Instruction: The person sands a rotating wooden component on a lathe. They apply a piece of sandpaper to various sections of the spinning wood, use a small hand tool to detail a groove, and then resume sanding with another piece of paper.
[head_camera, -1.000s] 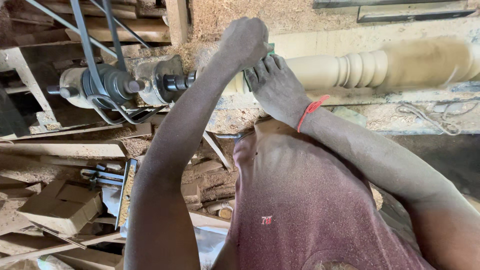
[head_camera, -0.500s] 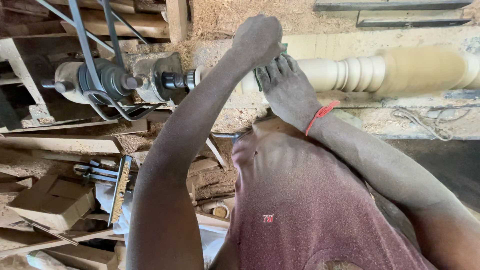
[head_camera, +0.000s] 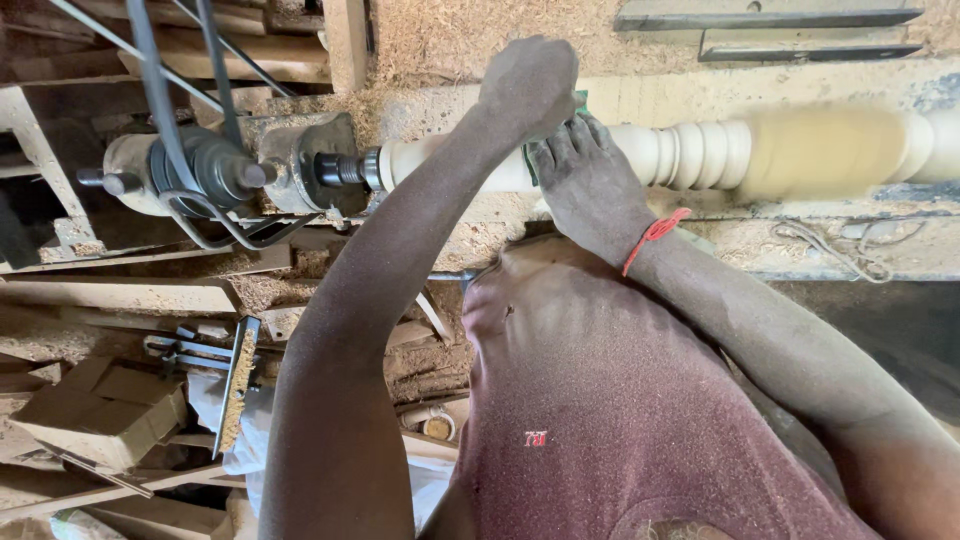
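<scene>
I see my hands, left hand (head_camera: 528, 85) and right hand (head_camera: 590, 185), crowded together on the pale turned spindle (head_camera: 700, 155). Left of them along the spindle, the metal headstock (head_camera: 300, 165) and its dark belts (head_camera: 160, 90) block passage. Right of them, the spindle's smooth stretch lies open. Behind the spindle, the sawdust-covered counter (head_camera: 450, 40) offers room.

A pale turned wooden spindle (head_camera: 700, 150) lies horizontally on a lathe, ringed with beads at its middle and swelling into a blurred, yellowish barrel towards the right. A small green pad (head_camera: 580, 100), mostly hidden, sits pressed against the spindle's smooth left section.
</scene>
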